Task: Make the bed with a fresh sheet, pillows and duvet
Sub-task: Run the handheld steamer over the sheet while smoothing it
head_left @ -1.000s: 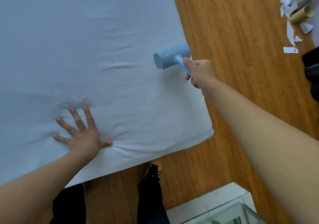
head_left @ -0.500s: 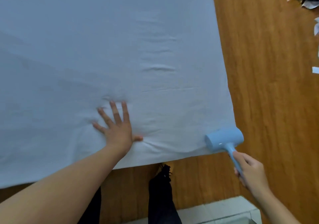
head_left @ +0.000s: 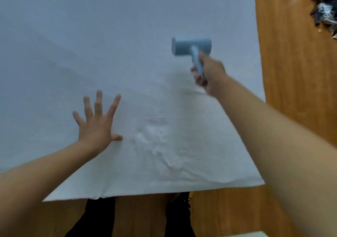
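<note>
Pale white cotton fitted sheet (head_left: 127,36) stretched flat over the bed, covering most of the view, near edge and right-hand corner both visible. At left, left hand (head_left: 97,123) laid palm-down on the sheet, fingers (head_left: 99,99) spread wide and straight, thumb out to the right, nothing held; pinning the cloth, to all appearance. Just right of that hand, a patch of small creases (head_left: 155,140) running toward the near edge. Further right and higher, pale blue plastic roller with a short handle (head_left: 191,47), drum lying crosswise over the sheet; whether touching or just clear of it cannot be told through the blur. Right hand (head_left: 209,74) wrapped round the handle, fingers curled tight. At far right, brown wooden floor (head_left: 291,90) with dark clutter (head_left: 324,15) in the upper corner.

Step judged in hand: smoothing and cleaning the fitted sheet, an early stage; no pillows or duvet in view. Next move calls for drawing the roller back toward the creased patch while keeping the cloth taut under the flat hand, with even pressure to avoid bunching fresh folds.
</note>
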The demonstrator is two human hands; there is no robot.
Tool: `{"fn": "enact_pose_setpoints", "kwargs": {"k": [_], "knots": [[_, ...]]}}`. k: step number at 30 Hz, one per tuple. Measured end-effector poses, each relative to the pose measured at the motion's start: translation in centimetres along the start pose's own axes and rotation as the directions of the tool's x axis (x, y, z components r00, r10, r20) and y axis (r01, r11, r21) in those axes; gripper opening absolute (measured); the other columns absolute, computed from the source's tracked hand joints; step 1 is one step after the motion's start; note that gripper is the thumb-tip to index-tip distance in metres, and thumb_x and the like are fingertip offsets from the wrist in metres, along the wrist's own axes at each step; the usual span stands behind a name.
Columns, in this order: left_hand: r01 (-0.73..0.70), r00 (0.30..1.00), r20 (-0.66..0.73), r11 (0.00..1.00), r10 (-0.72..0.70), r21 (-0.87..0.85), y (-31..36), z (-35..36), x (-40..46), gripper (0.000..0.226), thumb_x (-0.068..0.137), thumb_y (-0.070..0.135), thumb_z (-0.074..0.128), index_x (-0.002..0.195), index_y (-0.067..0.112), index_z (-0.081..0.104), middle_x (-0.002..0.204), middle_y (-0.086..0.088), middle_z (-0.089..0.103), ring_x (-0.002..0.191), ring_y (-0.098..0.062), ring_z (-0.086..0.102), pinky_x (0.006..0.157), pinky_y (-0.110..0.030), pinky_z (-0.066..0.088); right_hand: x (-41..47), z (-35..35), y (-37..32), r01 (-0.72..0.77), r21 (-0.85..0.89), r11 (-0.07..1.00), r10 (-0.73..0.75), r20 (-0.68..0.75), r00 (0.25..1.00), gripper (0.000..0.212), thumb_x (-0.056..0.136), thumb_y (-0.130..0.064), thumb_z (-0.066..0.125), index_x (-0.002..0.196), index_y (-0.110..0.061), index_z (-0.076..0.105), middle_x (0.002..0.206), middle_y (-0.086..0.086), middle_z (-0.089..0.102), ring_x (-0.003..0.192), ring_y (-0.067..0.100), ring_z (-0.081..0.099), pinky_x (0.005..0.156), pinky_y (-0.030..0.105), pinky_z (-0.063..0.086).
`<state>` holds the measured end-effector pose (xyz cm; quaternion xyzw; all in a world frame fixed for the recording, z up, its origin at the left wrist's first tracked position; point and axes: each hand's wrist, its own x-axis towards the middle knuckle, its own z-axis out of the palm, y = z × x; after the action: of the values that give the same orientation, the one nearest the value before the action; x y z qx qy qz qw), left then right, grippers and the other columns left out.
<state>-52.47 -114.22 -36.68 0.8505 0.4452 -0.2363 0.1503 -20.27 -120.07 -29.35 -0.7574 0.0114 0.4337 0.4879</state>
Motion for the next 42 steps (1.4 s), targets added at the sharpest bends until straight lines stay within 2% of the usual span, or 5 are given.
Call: {"fn": "enact_pose_setpoints", "kwargs": {"k": [5,20,35,39,42], "knots": [[0.055,0.988,0.145,0.998,-0.052,-0.020,-0.5,1.9,2.3,0.139,0.068,0.055,0.082,0.146,0.043,-0.033,0.152,-0.004,-0.046,0.145,-0.045,-0.027,0.108,-0.077,0.011,3.8,5.0,-4.0,-0.045,-0.055,0.997,0.044,-0.022,0.999,0.025,0.102,-0.033,0.049,0.111,-0.011,0.056,0.073,0.005,0.054,0.039,0.009,0.037,0.039,0.016,0.030],[0.012,0.986,0.164,1.000,-0.009,-0.020,-0.5,1.7,2.5,0.142,0.066,0.055,0.083,0.146,0.039,-0.033,0.152,-0.009,-0.045,0.142,-0.050,-0.029,0.104,-0.082,0.007,-16.8,-7.0,18.2,-0.371,-0.085,0.925,0.354,-0.167,0.920,0.027,0.100,-0.038,0.052,0.091,-0.013,0.059,0.068,0.009,0.051,0.037,0.011,0.028,0.038,0.020,0.022],[-0.007,0.991,0.131,1.000,0.008,-0.006,-0.9,2.3,2.2,0.139,0.065,0.058,0.081,0.148,0.041,-0.028,0.155,-0.006,-0.041,0.143,-0.046,-0.029,0.107,-0.079,0.002,-23.6,-8.8,23.7,-0.369,-0.144,0.918,0.317,-0.292,0.902,0.025,0.101,-0.032,0.054,0.095,-0.013,0.069,0.068,0.007,0.052,0.050,0.010,0.040,0.042,0.020,0.031],[-0.111,0.992,0.065,0.994,0.111,-0.008,-3.0,3.1,1.7,0.121,0.075,0.066,0.068,0.154,0.036,-0.019,0.159,-0.006,-0.033,0.146,-0.043,-0.025,0.109,-0.074,-0.001,-25.9,-8.3,23.7,-0.413,-0.133,0.901,0.322,-0.431,0.843,0.025,0.099,-0.030,0.058,0.095,-0.010,0.072,0.062,0.006,0.052,0.050,0.013,0.038,0.044,0.024,0.029],[-0.245,0.968,-0.049,0.969,0.244,-0.009,-5.3,5.0,0.0,0.098,0.087,0.058,0.059,0.159,0.025,0.002,0.166,-0.009,-0.011,0.150,-0.040,-0.012,0.113,-0.072,0.006,-27.0,-6.2,22.6,-0.351,-0.023,0.936,0.299,-0.475,0.828,0.027,0.100,-0.033,0.055,0.101,-0.010,0.068,0.063,0.003,0.052,0.048,0.010,0.038,0.044,0.024,0.030]]}}
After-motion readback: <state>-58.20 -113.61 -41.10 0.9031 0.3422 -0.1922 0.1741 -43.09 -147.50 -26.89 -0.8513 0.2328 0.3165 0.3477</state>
